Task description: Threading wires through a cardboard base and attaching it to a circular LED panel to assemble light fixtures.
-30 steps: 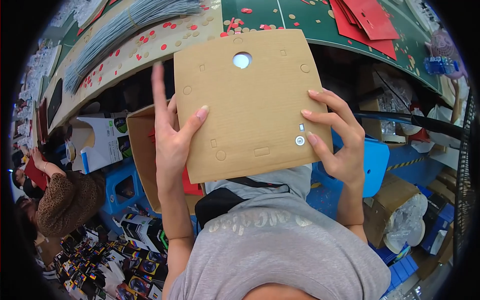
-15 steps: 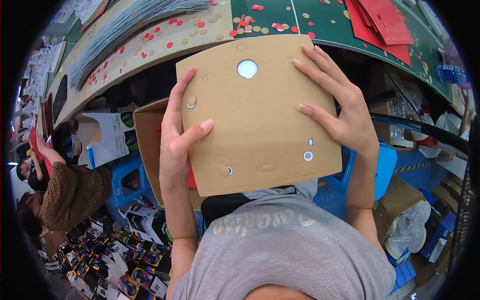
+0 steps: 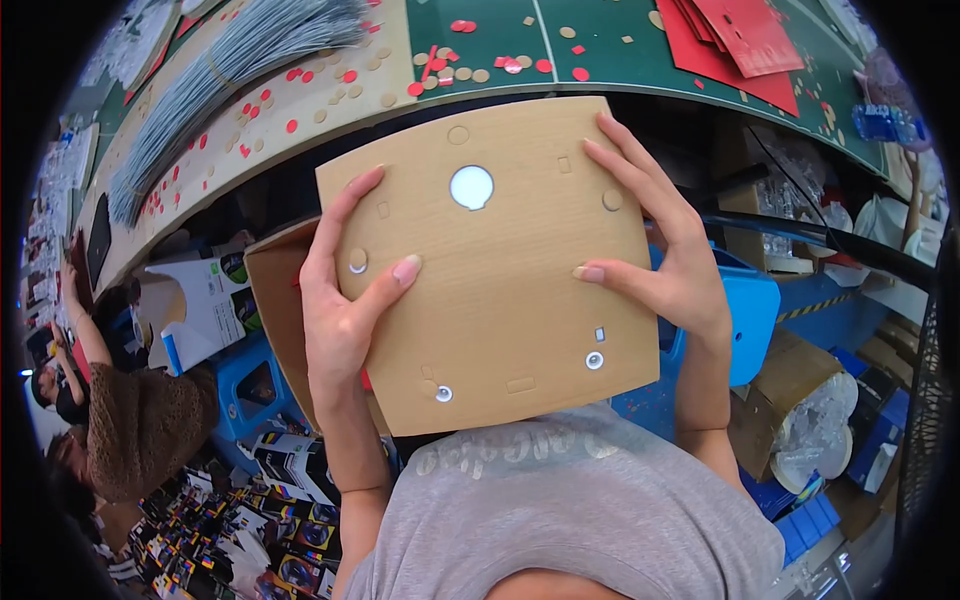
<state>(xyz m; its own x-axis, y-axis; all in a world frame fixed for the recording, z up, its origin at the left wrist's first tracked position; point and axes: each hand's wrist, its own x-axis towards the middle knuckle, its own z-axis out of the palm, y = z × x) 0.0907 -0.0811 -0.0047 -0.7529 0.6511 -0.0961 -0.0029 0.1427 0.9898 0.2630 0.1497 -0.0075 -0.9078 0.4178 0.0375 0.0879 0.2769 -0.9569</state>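
In front of me I hold a flat brown cardboard sheet [image 3: 500, 310] with curved top and bottom edges. It has one large round hole near the top, plus several smaller round and rectangular cut-outs. Some cut-outs are punched through, while others still carry their cardboard pieces. My left hand [image 3: 345, 310] grips the left edge, its thumb on the face beside a partly loosened disc [image 3: 359, 258]. My right hand [image 3: 670, 260] clasps the right edge, thumb across the face and fingertips by the upper right corner. Whatever fingers lie behind the sheet are hidden.
Beyond the sheet, a table [image 3: 470, 95] bears a bundle of grey wires [image 3: 225, 80], scattered red and tan discs and red sheets [image 3: 735, 50]. An open carton [image 3: 280, 290] and blue stools [image 3: 745, 315] flank me. Another person [image 3: 150, 430] is at left; boxes cover the lower left floor.
The cardboard sheet has come down toward me with both hands. My right fingers have shifted, baring a round cut-out near the right edge. The lower left round hole now looks more open.
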